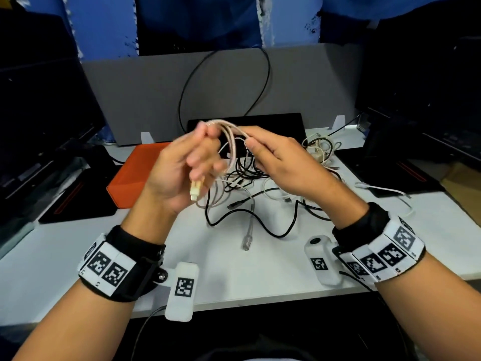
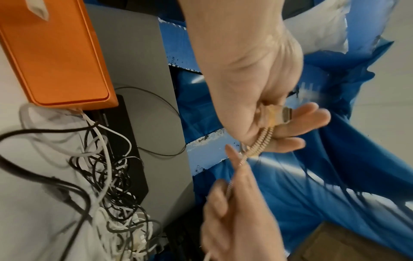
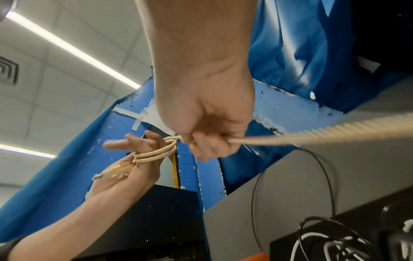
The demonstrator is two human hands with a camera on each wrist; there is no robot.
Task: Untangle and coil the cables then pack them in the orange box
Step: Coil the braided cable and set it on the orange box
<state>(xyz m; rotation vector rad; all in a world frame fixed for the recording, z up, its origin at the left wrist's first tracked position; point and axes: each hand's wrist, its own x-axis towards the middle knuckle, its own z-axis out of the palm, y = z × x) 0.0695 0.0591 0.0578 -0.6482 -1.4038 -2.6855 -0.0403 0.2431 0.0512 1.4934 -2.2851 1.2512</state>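
Both wrists sit nearest the head camera, each strapped with a black band (image 1: 135, 259) that carries white blocks printed with square black-and-white markers. Above them the left hand (image 1: 179, 173) is raised over the white desk (image 1: 52, 277) with its palm turned inward, its fingers curled round loops of a beige braided cable (image 1: 231, 131); the left wrist view shows the cable's gold plug (image 2: 277, 114) lying against the fingertips and two strands of the braid pressed side by side under the thumb. The right hand (image 1: 281, 162) is level with it and just beside it, thumb and curled fingers pinching the same cable where it arches between the two hands; in the right wrist view the braid runs out of that fist and off to the picture's right edge. Below the hands lies a tangle of black and white cables (image 1: 260, 188) spread across the middle of the desk, with a clear-plugged grey cable (image 1: 247, 238) stretching toward the person. An orange box (image 1: 135, 173) rests flat on the desk to the left of the tangle, partly hidden behind the left hand, and the left wrist view shows some white cables touching its near edge. A grey partition (image 1: 145, 95) stands along the back of the desk with a thin black wire (image 1: 265, 82) looping up across it.
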